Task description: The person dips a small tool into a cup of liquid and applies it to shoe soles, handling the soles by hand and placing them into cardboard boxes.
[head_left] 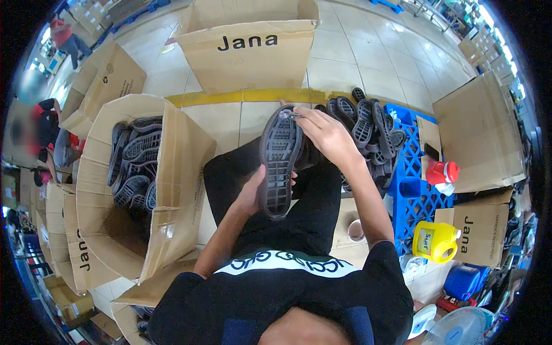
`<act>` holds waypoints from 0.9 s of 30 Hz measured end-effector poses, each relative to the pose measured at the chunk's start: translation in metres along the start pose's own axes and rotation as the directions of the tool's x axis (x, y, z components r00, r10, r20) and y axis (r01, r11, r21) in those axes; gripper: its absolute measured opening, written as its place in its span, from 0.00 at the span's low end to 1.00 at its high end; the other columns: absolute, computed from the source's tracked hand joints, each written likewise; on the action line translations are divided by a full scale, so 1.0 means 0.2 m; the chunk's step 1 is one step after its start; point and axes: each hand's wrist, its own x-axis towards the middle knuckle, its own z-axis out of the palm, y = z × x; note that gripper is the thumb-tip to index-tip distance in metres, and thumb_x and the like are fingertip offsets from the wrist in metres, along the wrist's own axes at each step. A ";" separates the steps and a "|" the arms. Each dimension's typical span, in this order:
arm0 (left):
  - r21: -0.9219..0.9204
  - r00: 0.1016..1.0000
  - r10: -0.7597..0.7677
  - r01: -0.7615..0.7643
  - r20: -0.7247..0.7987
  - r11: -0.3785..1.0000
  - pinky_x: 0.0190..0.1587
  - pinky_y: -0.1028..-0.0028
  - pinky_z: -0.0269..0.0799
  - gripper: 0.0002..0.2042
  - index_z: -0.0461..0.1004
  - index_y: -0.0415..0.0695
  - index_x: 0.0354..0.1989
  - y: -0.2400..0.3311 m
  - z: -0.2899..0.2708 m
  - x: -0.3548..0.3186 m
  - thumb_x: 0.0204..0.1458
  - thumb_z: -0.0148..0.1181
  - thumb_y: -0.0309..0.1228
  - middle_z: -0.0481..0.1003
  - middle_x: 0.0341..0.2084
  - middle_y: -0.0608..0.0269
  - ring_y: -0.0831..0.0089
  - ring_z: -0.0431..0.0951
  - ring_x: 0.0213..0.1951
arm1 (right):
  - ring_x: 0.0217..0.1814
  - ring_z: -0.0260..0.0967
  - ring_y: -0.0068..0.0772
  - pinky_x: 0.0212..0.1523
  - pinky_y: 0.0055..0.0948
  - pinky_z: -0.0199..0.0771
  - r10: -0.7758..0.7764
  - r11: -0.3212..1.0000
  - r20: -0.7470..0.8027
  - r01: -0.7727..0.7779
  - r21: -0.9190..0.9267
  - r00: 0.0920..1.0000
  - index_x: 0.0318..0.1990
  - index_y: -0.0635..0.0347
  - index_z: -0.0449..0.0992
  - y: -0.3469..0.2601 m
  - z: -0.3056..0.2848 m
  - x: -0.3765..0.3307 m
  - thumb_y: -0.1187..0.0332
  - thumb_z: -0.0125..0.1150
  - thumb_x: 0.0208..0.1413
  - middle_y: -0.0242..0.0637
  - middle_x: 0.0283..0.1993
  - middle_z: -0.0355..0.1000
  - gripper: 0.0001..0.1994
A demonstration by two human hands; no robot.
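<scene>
Within curled left grip (250, 191); sole (280, 158).

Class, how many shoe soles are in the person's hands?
1: the sole, left hand gripping its near half, right hand at its far end; another may be hidden behind.

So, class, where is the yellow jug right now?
The yellow jug is on the right of the head view, at the near end of the blue pallet, with a red container beyond it and a cardboard box just to its right.
</scene>
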 end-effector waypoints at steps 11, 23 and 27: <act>0.113 0.997 0.071 -0.068 -0.023 0.991 0.49 0.65 0.72 0.31 0.59 0.39 0.59 0.01 -0.03 0.02 0.60 0.35 0.56 0.71 0.48 0.51 0.65 0.74 0.47 | 0.36 0.68 0.40 0.40 0.34 0.70 0.115 0.960 0.028 -0.103 -0.262 0.993 0.36 0.62 0.68 0.00 0.13 0.00 0.70 0.57 0.52 0.41 0.34 0.66 0.07; 0.072 0.988 0.128 -0.122 -0.082 0.990 0.51 0.70 0.67 0.23 0.57 0.44 0.60 0.11 0.00 0.04 0.62 0.41 0.45 0.70 0.46 0.56 0.69 0.72 0.47 | 0.35 0.68 0.36 0.38 0.31 0.69 0.076 0.993 0.274 -0.048 -0.107 0.959 0.34 0.61 0.66 -0.20 0.09 -0.12 0.69 0.57 0.46 0.37 0.29 0.65 0.09; 0.085 0.971 0.202 -0.193 -0.124 0.978 0.51 0.69 0.68 0.22 0.58 0.41 0.58 0.13 0.02 0.05 0.63 0.38 0.44 0.70 0.46 0.57 0.69 0.72 0.46 | 0.34 0.66 0.37 0.38 0.32 0.68 -0.007 1.000 0.332 0.011 -0.009 0.943 0.32 0.61 0.66 -0.26 0.05 -0.14 0.72 0.57 0.47 0.38 0.30 0.63 0.07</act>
